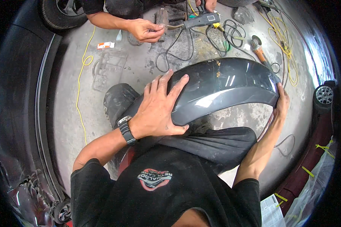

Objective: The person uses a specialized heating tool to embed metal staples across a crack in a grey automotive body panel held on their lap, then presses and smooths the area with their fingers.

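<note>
A curved, glossy dark grey fender (216,81) arches above my lap, with a cracked seam across its crown and squiggly metal marks along it. My left hand (159,104) grips its left end, fingers spread over the outer face and thumb by the lower edge. At the opposite end, my right hand (281,100) is wrapped round the edge, its fingers partly hidden. Across from me, another person's hand (146,30) is at a clear cylindrical piece (162,19) near the tip of a grey corded handheld tool (201,20); that person's other hand (208,4) is by the tool's handle.
An orange angle grinder (258,51) lies on the floor beyond the fender's right end. Black cables (182,49) and yellow cords (280,34) loop nearby. A clear plastic tray (110,68) lies left. A dark car (19,94) borders the left side; a maroon panel (297,178) lies right.
</note>
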Motion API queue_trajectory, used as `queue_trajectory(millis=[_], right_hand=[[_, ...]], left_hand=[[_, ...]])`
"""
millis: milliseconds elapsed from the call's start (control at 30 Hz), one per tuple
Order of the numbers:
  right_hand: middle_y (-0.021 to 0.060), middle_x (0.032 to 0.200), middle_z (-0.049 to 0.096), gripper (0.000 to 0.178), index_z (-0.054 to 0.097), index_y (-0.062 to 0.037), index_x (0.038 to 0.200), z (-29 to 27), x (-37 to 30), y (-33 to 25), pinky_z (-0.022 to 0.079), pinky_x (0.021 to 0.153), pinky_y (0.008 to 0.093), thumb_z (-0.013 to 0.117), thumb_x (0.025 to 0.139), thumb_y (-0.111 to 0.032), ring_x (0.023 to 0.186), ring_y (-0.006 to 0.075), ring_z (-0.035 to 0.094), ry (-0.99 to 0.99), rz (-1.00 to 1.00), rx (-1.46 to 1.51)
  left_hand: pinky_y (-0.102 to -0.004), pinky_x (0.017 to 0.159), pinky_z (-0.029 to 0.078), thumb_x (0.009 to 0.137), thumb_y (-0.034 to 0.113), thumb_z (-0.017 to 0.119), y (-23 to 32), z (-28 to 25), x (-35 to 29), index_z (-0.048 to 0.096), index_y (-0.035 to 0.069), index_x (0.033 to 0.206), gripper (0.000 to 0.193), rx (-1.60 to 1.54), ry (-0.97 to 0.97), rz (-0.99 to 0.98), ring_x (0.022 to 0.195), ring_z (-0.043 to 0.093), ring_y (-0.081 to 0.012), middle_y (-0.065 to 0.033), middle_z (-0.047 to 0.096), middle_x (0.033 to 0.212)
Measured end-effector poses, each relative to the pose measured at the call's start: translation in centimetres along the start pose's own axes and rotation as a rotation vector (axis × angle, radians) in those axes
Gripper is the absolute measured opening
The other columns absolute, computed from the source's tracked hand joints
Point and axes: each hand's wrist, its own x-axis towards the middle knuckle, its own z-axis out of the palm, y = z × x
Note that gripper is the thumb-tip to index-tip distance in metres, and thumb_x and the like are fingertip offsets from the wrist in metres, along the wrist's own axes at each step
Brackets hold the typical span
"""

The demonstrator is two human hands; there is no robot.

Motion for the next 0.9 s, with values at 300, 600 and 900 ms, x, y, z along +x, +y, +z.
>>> queue_trajectory(millis=[300, 600, 900], right_hand=[[0.0158, 0.110, 0.071, 0.058, 0.061, 0.0155, 0.124, 0.3, -0.2, -0.2, 0.051, 0.086, 0.0284, 0.071, 0.095, -0.033, 0.094, 0.0182, 0.067, 0.004, 0.049, -0.036], [0.0133, 0.106, 0.071, 0.059, 0.066, 0.0131, 0.120, 0.5, -1.3, -1.3, 0.049, 0.085, 0.0294, 0.073, 0.092, -0.038, 0.091, 0.0175, 0.065, 0.042, 0.030, -0.074], [0.0121, 0.099, 0.072, 0.057, 0.067, 0.0136, 0.114, 0.7, -0.7, -0.9, 0.052, 0.077, 0.0268, 0.076, 0.090, -0.037, 0.083, 0.0148, 0.067, -0.029, 0.052, -0.018]], left_hand=[[-0.0608, 0.111, 0.030, 0.058, 0.053, 0.086, 0.1, -0.1, -0.2, 0.025, 0.014, 0.159, 0.124, 0.002, -0.007, -0.010, 0.137, 0.033, -0.0504, -0.0320, 0.029, 0.150], [-0.0577, 0.108, 0.034, 0.057, 0.050, 0.086, 0.2, 0.0, 0.1, 0.026, 0.012, 0.159, 0.124, 0.024, -0.001, 0.014, 0.130, 0.039, -0.0493, -0.0311, 0.031, 0.150], [-0.0575, 0.111, 0.032, 0.057, 0.053, 0.085, 0.3, 0.2, 0.4, 0.026, 0.008, 0.158, 0.125, 0.076, -0.008, 0.028, 0.134, 0.038, -0.0497, -0.0341, 0.032, 0.149]])
